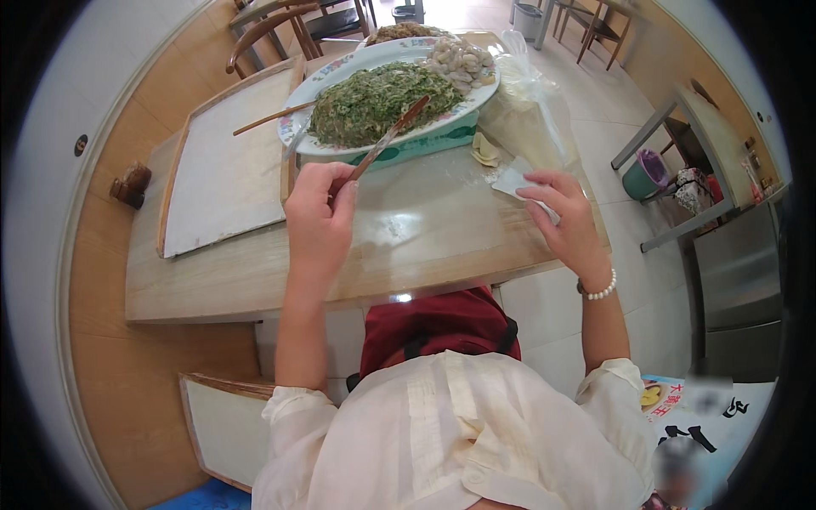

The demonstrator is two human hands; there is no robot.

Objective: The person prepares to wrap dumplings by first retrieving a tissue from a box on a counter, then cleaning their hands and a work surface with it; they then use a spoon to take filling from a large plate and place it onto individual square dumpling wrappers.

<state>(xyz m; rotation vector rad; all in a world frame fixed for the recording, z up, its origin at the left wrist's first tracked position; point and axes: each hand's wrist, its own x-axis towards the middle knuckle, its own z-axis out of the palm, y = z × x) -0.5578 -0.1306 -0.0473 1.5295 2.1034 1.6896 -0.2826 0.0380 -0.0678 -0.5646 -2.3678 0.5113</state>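
My left hand (321, 208) is closed round a flat brown wooden stick (384, 143), whose far end reaches over the rim of a large oval plate (293, 140). On that plate lie a mound of chopped green filling (374, 102) and, at its right, a heap of peeled shrimp (461, 64). Between the fingers of my right hand (557, 212) is a thin, pale wrapper (512, 178), just above the table's right side. A folded piece of dough (486, 150) lies close by, with white flour around it.
A wood-framed white tray (225, 166) covers the table's left part. One more stick (270, 120) and a spoon handle (295, 143) rest at the plate's left rim. Brown minced filling (404, 32) stands behind. A clear plastic bag (535, 110) lies near the table's right edge.
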